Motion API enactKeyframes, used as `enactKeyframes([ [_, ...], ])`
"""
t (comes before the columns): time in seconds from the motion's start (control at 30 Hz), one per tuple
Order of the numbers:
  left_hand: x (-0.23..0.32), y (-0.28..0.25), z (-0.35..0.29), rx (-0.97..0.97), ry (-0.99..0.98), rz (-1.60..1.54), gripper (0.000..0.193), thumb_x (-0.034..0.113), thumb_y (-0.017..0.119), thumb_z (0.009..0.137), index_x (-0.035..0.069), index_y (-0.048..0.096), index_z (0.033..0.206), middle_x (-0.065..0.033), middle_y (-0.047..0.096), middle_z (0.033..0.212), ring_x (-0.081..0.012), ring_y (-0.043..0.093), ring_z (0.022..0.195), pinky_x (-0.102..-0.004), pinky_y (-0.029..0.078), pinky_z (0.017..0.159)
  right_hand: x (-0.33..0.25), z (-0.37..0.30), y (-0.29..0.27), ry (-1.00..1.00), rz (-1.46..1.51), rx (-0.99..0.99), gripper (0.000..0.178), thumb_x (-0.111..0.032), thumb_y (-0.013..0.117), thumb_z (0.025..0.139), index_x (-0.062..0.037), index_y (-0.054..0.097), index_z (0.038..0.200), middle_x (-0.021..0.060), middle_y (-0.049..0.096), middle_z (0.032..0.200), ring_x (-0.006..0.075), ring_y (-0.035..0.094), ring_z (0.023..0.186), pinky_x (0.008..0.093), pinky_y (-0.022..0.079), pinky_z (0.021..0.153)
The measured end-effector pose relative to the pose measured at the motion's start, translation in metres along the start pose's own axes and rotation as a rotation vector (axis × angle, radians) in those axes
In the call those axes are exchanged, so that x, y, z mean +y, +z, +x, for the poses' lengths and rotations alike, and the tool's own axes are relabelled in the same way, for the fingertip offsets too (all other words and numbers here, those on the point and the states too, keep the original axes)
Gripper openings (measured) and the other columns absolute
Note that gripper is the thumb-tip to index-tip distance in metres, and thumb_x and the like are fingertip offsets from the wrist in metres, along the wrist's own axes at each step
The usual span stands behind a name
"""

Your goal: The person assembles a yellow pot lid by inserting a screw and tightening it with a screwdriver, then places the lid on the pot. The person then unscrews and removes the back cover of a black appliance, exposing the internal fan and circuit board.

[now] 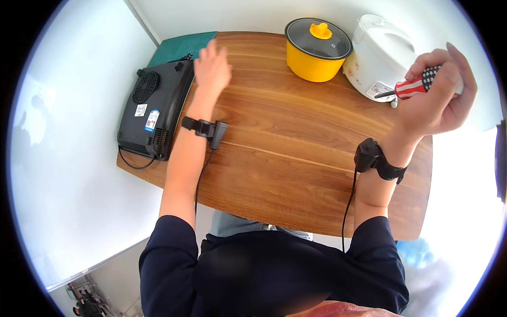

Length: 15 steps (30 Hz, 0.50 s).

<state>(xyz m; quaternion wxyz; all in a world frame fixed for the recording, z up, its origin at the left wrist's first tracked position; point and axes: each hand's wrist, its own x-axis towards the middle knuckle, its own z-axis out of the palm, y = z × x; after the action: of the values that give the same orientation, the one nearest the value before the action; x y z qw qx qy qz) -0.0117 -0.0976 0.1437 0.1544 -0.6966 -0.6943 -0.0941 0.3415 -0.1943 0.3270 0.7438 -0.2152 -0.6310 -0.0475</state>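
Observation:
My right hand is raised at the right, fingers closed around a screwdriver. Its handle has red and white stripes and a dark part with white stars; the short dark shaft points left. At the far left of the table, a black induction cooker lies with its underside up, showing a round fan grille and labels. Beside its far right corner is my left hand, slightly blurred, fingers stretched out and apart, with nothing visible in it. Whether it touches the cooker I cannot tell.
A yellow pot with a dark lid stands at the back of the wooden table, beside a white rice cooker. A green mat lies at the back left corner. Cables hang from the black bands on my wrists. A white wall borders the left.

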Motion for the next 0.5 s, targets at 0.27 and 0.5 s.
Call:
enactKeyframes([
  [0.27, -0.075, 0.040, 0.027, 0.071, -0.282, 0.164, 0.030, 0.008, 0.074, 0.083, 0.003, 0.067, 0.112, -0.0248, 0.056, 0.121, -0.0405, 0.054, 0.112, -0.0510, 0.048, 0.089, 0.013, 0.002, 0.017, -0.006, -0.003, -0.033, 0.024, -0.004, 0.049, 0.099, 0.0048, 0.065, 0.114, 0.0131, 0.065, 0.073, 0.0138, 0.057, 0.053, 0.0230, 0.046, 0.048],
  [0.5, -0.091, 0.063, 0.044, 0.262, -0.158, 0.216, 0.017, 0.004, 0.072, 0.081, 0.004, 0.067, 0.097, -0.0183, 0.053, 0.105, -0.0353, 0.053, 0.100, -0.0447, 0.047, 0.080, 0.035, -0.006, 0.036, -0.002, -0.006, -0.069, 0.022, -0.007, 0.052, 0.102, 0.0041, 0.066, 0.115, 0.0114, 0.065, 0.072, 0.0127, 0.056, 0.054, 0.0232, 0.045, 0.049],
])
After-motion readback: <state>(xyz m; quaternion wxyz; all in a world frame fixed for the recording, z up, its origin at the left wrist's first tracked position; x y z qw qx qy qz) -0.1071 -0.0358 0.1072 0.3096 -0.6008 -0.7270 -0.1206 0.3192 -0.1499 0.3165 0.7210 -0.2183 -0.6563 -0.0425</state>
